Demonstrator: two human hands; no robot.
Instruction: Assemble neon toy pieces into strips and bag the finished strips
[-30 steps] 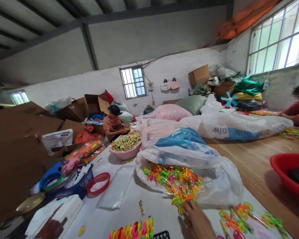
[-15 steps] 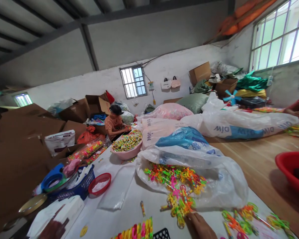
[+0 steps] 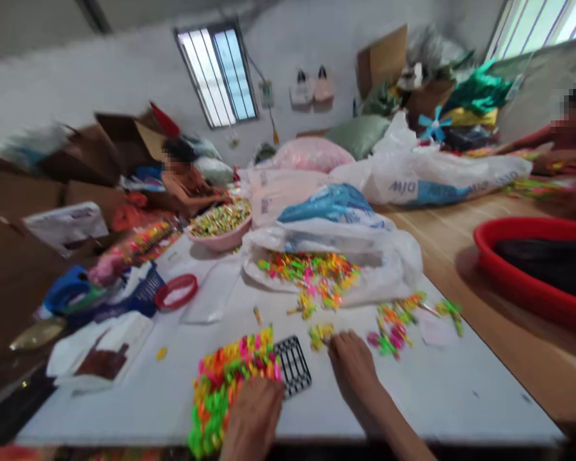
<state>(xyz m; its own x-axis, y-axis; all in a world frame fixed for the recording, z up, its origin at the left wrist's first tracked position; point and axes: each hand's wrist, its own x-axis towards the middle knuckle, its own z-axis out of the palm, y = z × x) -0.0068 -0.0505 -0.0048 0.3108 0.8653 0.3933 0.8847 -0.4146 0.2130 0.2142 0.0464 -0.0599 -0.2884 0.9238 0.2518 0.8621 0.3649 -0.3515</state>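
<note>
My right hand lies on the white table sheet, its bent fingertips touching a small yellow cluster of plastic pieces. The fingers are smeared by motion. My left hand rests flat on the near end of a black grid tray packed with rows of colourful pieces. Beyond them, a clear plastic bag spills bright plastic pieces onto the sheet. More loose pieces lie to the right of my right hand.
A red tub stands on the wooden floor at right. A red ring lid, a blue basket and cardboard boxes crowd the left. A pink bowl of pieces sits beyond, by a seated person. Another person sits far right.
The view has dropped toward the table. My right hand has drawn back from the bag, with pieces trailed out after it. My left hand and the filled grid tray have come into view.
</note>
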